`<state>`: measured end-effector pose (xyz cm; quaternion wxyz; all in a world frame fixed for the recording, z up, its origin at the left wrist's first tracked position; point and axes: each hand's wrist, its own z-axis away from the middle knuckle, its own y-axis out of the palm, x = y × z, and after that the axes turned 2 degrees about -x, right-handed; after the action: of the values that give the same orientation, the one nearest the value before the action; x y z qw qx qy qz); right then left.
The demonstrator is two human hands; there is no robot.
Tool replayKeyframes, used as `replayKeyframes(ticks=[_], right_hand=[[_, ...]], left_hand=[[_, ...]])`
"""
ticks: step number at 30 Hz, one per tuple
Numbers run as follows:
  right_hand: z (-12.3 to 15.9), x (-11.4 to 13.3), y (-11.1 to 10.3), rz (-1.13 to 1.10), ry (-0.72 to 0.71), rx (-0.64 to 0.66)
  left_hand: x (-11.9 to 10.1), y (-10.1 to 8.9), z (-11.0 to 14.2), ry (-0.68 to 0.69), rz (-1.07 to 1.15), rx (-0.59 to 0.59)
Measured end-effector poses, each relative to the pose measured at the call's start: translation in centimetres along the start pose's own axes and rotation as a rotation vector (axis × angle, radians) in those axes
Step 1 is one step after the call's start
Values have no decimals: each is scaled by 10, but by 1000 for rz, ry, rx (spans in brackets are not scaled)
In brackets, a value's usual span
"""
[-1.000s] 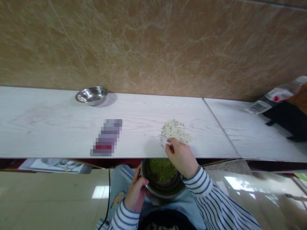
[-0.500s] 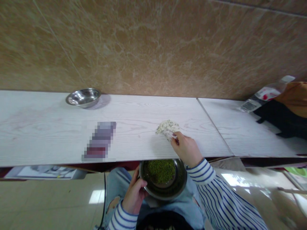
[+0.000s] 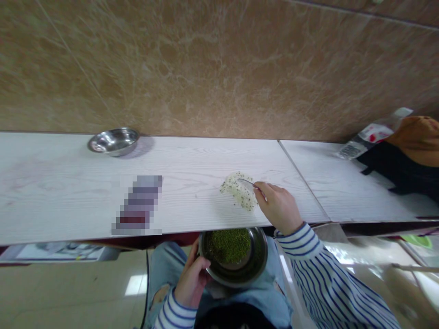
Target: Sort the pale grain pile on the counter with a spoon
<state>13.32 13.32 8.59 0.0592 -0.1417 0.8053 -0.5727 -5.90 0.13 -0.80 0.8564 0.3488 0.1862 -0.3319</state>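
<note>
The right hand (image 3: 278,208) pinches a thin tool (image 3: 247,182), its tip at the spotty grains (image 3: 240,194) on the table (image 3: 185,183). Nearer, the left hand (image 3: 192,276) grips a bowl (image 3: 259,256) of green beans (image 3: 231,246). This looks like sweeping; the next stroke probably needs the tool flat.

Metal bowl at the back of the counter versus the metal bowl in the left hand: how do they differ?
The back bowl rests on the counter; the held bowl is gripped by the left hand below the counter's front edge. The back bowl shows bare, shiny metal inside; the held bowl contains what look like mung beans. Both are round and open-topped.
</note>
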Motion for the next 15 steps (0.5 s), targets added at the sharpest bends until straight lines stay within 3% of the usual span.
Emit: replayKeyframes(ticks=[8, 15], right_hand=[[-19, 8, 9, 103, -113, 46], [-4, 13, 5, 66, -217, 75]], left_hand=[[-2, -2, 3, -2, 12, -9], [-2, -2, 0, -6, -11, -18]])
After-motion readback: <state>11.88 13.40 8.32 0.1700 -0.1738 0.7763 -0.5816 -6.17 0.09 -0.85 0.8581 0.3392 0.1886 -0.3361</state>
